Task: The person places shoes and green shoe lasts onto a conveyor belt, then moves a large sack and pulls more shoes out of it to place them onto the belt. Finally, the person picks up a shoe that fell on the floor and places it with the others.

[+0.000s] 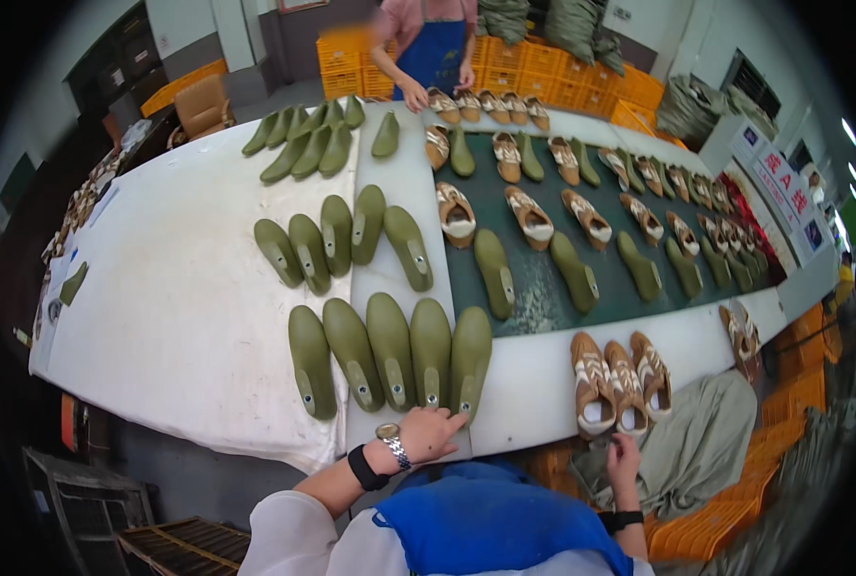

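Note:
My left hand point(426, 434), with a watch and a black band on the wrist, reaches to the near ends of several olive-green shoe lasts point(387, 350) lying side by side. Its fingers are stretched out, and the fingertips touch the heel end of the rightmost last point(471, 360). Over on the right, my right hand point(625, 459) is just below three brown-and-white sneaker uppers point(622, 382). Its fingers are loosely bent and apart, close to the heel of the middle upper; nothing shows in them.
A green conveyor belt point(543, 312) carries rows of uppers and lasts. More lasts point(337, 235) lie on the white table point(178, 288). Across it stands a person in a blue apron point(434, 56). Grey cloth point(701, 432) drapes over orange crates point(783, 422) on my right.

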The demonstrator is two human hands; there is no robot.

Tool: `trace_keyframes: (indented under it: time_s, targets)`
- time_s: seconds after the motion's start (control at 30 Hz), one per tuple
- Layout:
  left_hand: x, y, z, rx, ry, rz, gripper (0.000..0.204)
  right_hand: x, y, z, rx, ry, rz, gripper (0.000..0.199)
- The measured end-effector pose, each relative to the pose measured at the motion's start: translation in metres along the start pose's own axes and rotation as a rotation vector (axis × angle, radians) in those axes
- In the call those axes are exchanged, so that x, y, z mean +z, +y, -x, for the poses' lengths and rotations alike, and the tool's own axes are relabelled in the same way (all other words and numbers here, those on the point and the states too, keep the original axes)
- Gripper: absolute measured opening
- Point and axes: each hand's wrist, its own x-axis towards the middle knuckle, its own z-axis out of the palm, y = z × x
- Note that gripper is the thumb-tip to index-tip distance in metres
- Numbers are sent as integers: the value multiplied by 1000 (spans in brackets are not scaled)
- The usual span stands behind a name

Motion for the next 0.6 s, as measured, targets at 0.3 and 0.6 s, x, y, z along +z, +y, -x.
trace_keyframes:
  time_s: [0.3, 0.6]
  targets:
    - [55, 91, -48, 175, -369, 248, 43, -17, 149, 119, 70, -284, 175, 35]
    - [122, 245, -203, 689, -84, -14, 54, -101, 171, 213, 544, -107, -50, 30]
